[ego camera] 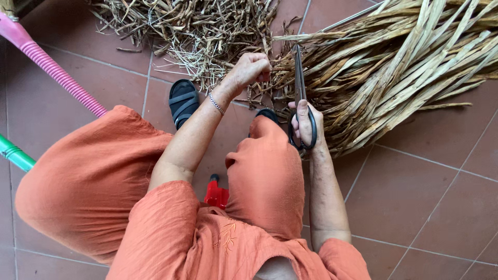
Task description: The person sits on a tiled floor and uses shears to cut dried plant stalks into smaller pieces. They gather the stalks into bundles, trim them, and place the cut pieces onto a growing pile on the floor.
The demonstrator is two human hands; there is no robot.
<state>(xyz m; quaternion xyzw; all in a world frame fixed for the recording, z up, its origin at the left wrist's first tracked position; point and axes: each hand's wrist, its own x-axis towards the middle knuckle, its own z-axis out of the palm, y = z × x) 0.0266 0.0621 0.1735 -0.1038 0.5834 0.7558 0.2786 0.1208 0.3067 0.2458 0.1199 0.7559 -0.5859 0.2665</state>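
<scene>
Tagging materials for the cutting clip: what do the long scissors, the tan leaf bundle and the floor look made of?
Long dark scissors in the right hand: likely metal, dull grey blades, black loop handles. Bundle of tan leaf strips, gripped by the left hand: dried plant fibre, matte, curled, frayed. Reddish-brown floor: seemingly ceramic or terracotta tile, with pale grout lines.

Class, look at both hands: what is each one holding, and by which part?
The right hand holds long scissors by the black handle loops. The left hand grips the cut ends of the dried leaf bundle, fingers closed round them.
</scene>
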